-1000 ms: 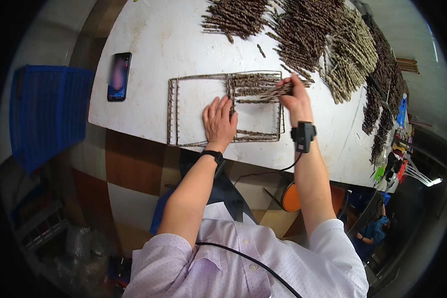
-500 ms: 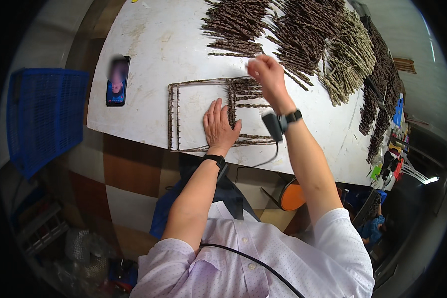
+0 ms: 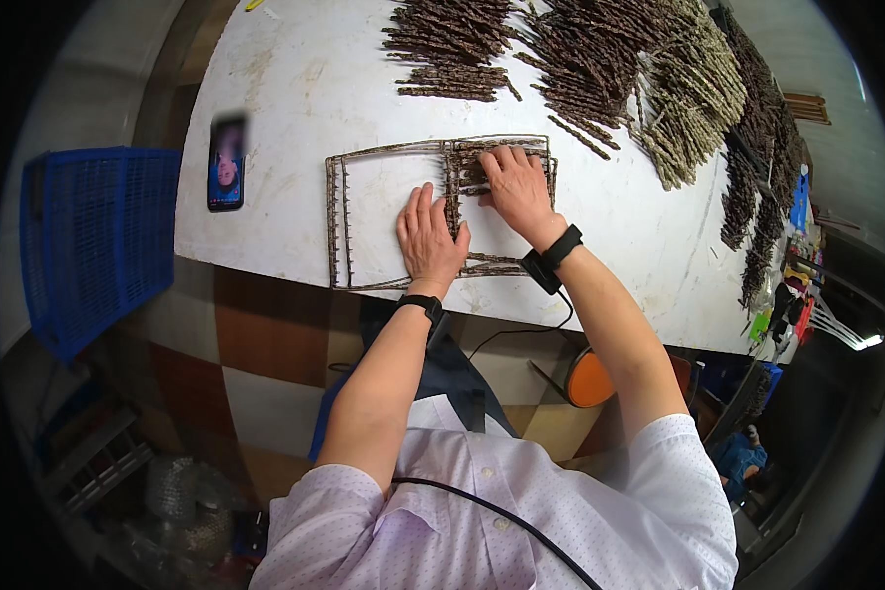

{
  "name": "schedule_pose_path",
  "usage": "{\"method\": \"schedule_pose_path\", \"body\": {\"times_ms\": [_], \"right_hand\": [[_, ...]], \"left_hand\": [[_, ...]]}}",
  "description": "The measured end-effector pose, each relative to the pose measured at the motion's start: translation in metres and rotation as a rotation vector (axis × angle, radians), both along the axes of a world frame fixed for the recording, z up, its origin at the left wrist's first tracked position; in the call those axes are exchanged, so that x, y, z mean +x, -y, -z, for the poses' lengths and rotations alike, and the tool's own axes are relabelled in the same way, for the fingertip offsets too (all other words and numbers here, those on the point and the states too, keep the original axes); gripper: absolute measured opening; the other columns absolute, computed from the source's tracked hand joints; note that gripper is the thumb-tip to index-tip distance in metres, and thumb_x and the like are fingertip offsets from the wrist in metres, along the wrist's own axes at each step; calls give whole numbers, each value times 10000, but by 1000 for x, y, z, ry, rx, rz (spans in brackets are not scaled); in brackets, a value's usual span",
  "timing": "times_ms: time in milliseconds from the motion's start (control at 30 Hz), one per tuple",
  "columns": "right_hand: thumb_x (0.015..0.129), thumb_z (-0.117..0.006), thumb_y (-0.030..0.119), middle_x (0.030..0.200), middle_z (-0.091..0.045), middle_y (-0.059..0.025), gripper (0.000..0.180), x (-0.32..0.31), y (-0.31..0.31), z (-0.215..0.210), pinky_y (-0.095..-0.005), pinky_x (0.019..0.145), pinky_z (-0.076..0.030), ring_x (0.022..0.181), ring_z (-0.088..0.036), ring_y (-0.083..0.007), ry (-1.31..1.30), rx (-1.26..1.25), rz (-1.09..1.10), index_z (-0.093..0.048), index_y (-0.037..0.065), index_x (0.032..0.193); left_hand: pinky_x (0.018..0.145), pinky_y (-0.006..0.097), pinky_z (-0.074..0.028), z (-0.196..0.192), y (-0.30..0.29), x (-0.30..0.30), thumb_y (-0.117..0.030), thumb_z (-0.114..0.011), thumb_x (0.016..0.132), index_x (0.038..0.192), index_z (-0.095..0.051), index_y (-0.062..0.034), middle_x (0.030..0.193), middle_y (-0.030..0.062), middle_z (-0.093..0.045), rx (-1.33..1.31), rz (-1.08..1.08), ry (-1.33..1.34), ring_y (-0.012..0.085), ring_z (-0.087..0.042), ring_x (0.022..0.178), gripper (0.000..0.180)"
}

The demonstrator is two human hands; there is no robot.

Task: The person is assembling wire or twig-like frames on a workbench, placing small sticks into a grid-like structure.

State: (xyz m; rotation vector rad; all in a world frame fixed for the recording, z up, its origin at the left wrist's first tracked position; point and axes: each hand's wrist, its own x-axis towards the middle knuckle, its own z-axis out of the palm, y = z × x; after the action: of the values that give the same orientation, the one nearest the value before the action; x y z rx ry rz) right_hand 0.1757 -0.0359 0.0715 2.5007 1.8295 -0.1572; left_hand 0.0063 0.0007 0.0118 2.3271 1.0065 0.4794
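Observation:
A rectangular frame of thin, dark brown wrapped rods lies on the white table, with a crossbar near its middle. My left hand rests on it, fingers stretched out and lying against the crossbar. Within the right section, several dark braided strips run side by side from the crossbar. Over these strips bends my right hand, its fingers curled and thumb lower down, closed on a dark braided strip that the hand mostly hides.
Dark braided strips lie in heaps at the far side, beside a pale heap. A phone is on the table at left. A blue plastic crate stands left of the table, an orange stool below its near edge.
My right hand has come down from near the far heap onto the strips inside the frame. The left hand stays flat on the frame. One strip has gone from the heap's near edge.

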Motion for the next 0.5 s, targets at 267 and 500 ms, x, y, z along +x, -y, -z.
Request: {"method": "schedule_pose_path", "body": {"times_ms": [267, 500], "right_hand": [[765, -687, 178, 975, -586, -59, 273, -6, 4, 2, -390, 809, -435, 996, -548, -242, 34, -52, -60, -592, 102, 1009], [832, -545, 106, 844, -608, -85, 65, 6, -6, 13, -378, 762, -457, 863, -606, -249, 118, -141, -240, -570, 84, 889]], "left_hand": [[1091, 483, -275, 2, 1, -1, -223, -702, 771, 1186, -502, -33, 1412, 148, -436, 5, -9, 10, 318, -364, 1342, 498], [1102, 476, -265, 0, 0, -3, -246, -700, 771, 1189, -535, -28, 1416, 136, -432, -21, -4, -12, 302, -347, 1356, 499]]}}
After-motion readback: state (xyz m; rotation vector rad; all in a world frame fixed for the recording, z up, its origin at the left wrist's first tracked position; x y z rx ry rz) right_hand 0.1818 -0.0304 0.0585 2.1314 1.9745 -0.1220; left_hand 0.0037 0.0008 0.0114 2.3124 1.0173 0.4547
